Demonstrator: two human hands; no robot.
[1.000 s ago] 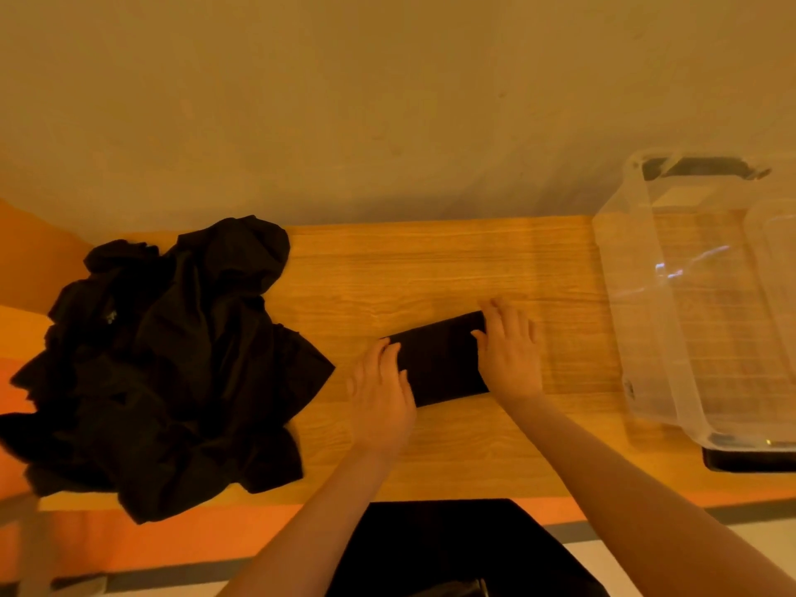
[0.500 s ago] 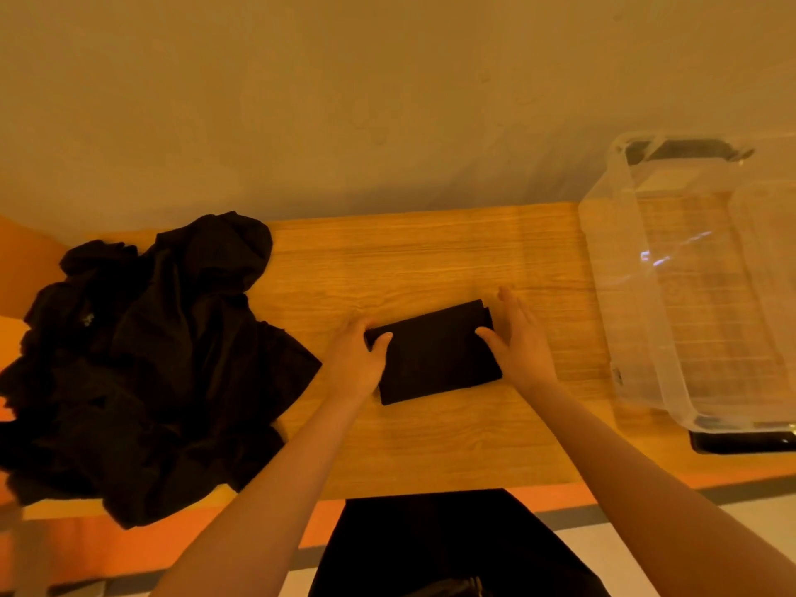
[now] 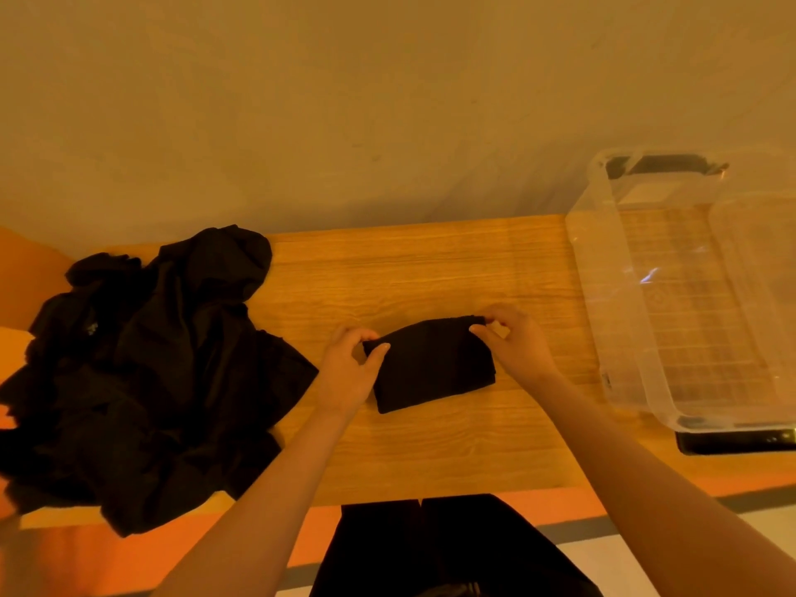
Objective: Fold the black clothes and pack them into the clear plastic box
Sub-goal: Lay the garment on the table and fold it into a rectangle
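Both hands now pinching folded garment (image 3: 433, 366)

One head-worn wide-angle view looks steeply down and forward from close above the wooden tabletop (image 3: 430, 269), facing the far wall.

- One folded black garment (image 3: 433, 364), pinched at its far corners by my two hands, the left hand (image 3: 346, 372) and the right hand (image 3: 514, 342).
- One heap of unfolded black clothes (image 3: 146, 364); I cannot count the pieces.
- One clear plastic box (image 3: 611, 303).
- One worktop (image 3: 430, 450).
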